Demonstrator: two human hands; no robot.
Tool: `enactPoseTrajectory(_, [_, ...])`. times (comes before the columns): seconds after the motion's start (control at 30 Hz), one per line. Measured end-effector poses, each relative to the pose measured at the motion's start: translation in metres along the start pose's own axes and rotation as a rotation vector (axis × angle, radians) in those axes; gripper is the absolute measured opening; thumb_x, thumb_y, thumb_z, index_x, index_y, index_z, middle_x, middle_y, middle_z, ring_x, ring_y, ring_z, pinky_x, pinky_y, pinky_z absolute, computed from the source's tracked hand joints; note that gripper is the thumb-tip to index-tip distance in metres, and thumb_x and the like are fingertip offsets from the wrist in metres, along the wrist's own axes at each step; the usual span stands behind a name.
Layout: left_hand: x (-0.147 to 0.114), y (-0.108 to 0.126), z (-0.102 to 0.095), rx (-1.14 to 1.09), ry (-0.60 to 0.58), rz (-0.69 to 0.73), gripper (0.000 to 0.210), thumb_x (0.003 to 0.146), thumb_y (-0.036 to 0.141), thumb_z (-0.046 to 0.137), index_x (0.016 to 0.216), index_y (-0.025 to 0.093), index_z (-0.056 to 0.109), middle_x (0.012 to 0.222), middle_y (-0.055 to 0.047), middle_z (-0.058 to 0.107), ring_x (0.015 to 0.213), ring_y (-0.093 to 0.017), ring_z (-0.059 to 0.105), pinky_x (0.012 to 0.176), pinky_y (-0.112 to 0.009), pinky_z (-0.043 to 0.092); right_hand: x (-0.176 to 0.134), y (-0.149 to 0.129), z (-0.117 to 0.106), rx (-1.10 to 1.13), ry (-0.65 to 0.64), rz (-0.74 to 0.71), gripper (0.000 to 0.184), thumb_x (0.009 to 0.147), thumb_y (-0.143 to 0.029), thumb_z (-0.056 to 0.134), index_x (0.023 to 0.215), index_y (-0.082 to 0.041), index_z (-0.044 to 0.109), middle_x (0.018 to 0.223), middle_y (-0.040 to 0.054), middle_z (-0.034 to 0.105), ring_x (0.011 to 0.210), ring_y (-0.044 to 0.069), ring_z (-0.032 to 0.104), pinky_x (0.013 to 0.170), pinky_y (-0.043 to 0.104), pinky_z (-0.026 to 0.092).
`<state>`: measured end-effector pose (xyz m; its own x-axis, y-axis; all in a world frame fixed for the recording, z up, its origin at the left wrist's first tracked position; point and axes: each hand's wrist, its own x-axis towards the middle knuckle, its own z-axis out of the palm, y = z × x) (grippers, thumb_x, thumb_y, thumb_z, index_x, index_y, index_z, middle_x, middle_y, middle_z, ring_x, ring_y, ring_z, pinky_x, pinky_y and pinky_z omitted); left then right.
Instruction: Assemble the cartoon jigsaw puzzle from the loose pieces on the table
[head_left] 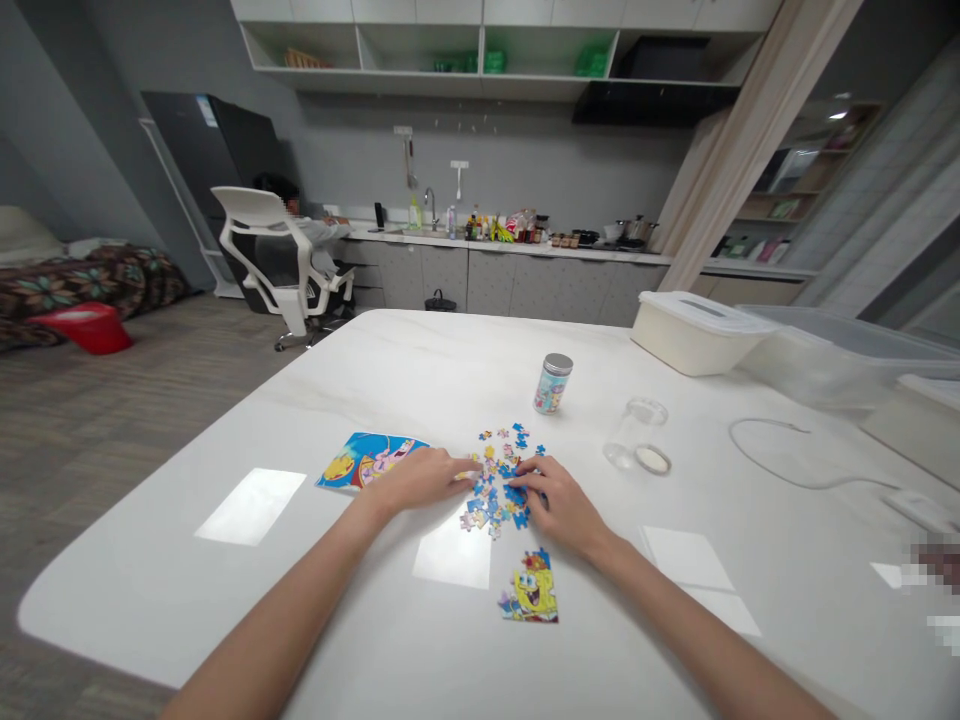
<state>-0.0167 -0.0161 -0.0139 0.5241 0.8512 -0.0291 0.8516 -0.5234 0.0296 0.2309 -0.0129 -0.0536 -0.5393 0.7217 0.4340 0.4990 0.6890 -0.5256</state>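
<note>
A loose pile of puzzle pieces (491, 505), mostly blue with some pink and yellow, lies on the white table (337, 620). From the left, my left hand (427, 477) reaches to the pile's edge, thumb and fingers stretched out and apart. My right hand (559, 503) rests on the pile's right side, its fingers spread and bent over blue pieces. Nearer to me lies a joined puzzle section (534, 588) with a yellow cartoon face. Partly beneath my left hand and wrist is a picture sheet (360, 458) in blue, yellow and pink.
Behind the pile stands a printed jar (553, 384) with a metal lid. A transparent jar (630, 430) and a round lid (653, 459) are to its right. Farther right are a cable (780, 480) and lidded boxes (694, 335). Someone sits in a white chair (281, 255) beyond the table.
</note>
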Motion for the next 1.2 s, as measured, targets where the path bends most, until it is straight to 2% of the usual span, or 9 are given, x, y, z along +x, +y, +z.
enactPoseTrajectory(0.2, [-0.003,0.012,-0.004,0.083,-0.023,0.054,0.029,0.094,0.031,0.044,0.116,0.027,0.062,0.075,-0.006,0.071,0.068,-0.022,0.068,0.064,-0.029,0.049,0.002,0.009,0.002,-0.077,0.097,0.154,0.027,0.084,-0.012,0.046,0.085,-0.021,0.072,0.099,0.0085,0.065,0.097,0.025,0.059,0.088,0.046,0.049])
enactPoseTrajectory(0.33, [-0.003,0.014,-0.006,0.142,-0.020,0.032,0.023,0.093,0.029,0.044,0.107,0.021,0.061,0.071,-0.007,0.069,0.066,-0.023,0.068,0.063,-0.029,0.048,0.000,0.010,0.003,-0.083,0.111,0.101,0.030,0.086,-0.014,0.046,0.106,-0.021,0.068,0.116,0.0090,0.064,0.112,0.025,0.056,0.097,0.047,0.045])
enactPoseTrajectory(0.47, [-0.003,0.016,-0.003,0.204,-0.028,0.033,0.025,0.094,0.029,0.041,0.111,0.018,0.057,0.072,-0.009,0.069,0.066,-0.023,0.068,0.061,-0.029,0.047,-0.003,0.008,0.006,-0.123,-0.008,0.044,0.035,0.089,-0.021,0.049,0.122,-0.022,0.061,0.132,0.0076,0.058,0.129,0.027,0.045,0.108,0.054,0.033])
enactPoseTrajectory(0.53, [-0.002,0.017,-0.001,0.212,-0.023,0.056,0.027,0.095,0.030,0.040,0.113,0.019,0.057,0.072,-0.009,0.070,0.066,-0.024,0.068,0.061,-0.030,0.047,-0.002,0.006,0.006,-0.143,-0.013,0.065,0.030,0.091,-0.023,0.049,0.118,-0.022,0.063,0.129,0.0077,0.061,0.127,0.027,0.048,0.108,0.057,0.031])
enactPoseTrajectory(0.63, [-0.001,0.017,0.002,0.187,-0.008,0.077,0.028,0.096,0.032,0.039,0.113,0.021,0.058,0.071,-0.008,0.069,0.065,-0.023,0.068,0.061,-0.030,0.047,-0.001,0.004,0.004,-0.141,0.056,0.072,0.025,0.091,-0.022,0.047,0.107,-0.022,0.066,0.119,0.0088,0.065,0.118,0.026,0.054,0.105,0.056,0.034])
enactPoseTrajectory(0.83, [-0.002,0.018,0.002,0.158,0.004,0.090,0.030,0.097,0.033,0.039,0.119,0.025,0.057,0.071,-0.006,0.070,0.064,-0.019,0.067,0.063,-0.027,0.048,-0.002,0.003,0.004,-0.138,0.070,-0.024,0.023,0.087,-0.018,0.051,0.100,-0.022,0.069,0.119,0.0103,0.063,0.116,0.027,0.055,0.102,0.052,0.041])
enactPoseTrajectory(0.97, [-0.001,0.019,0.002,0.193,-0.012,0.113,0.031,0.098,0.033,0.036,0.118,0.025,0.058,0.070,-0.006,0.070,0.061,-0.020,0.067,0.060,-0.028,0.047,-0.002,0.003,0.004,-0.141,0.124,0.065,0.019,0.087,-0.017,0.050,0.088,-0.020,0.068,0.112,0.0121,0.063,0.109,0.027,0.058,0.096,0.049,0.045])
enactPoseTrajectory(1.03, [-0.001,0.018,0.004,0.199,0.002,0.116,0.032,0.098,0.034,0.036,0.120,0.024,0.057,0.070,-0.006,0.070,0.060,-0.020,0.067,0.060,-0.028,0.048,-0.001,0.002,0.004,-0.123,0.124,0.079,0.018,0.087,-0.017,0.049,0.092,-0.019,0.067,0.112,0.0123,0.063,0.108,0.026,0.058,0.095,0.048,0.046])
enactPoseTrajectory(1.2, [-0.001,0.017,0.005,0.200,0.028,0.130,0.033,0.099,0.033,0.034,0.122,0.028,0.056,0.071,-0.006,0.070,0.060,-0.020,0.066,0.062,-0.029,0.047,-0.002,0.004,0.004,-0.128,0.069,-0.022,0.027,0.086,-0.017,0.051,0.108,-0.021,0.066,0.123,0.0111,0.061,0.118,0.026,0.053,0.102,0.050,0.041])
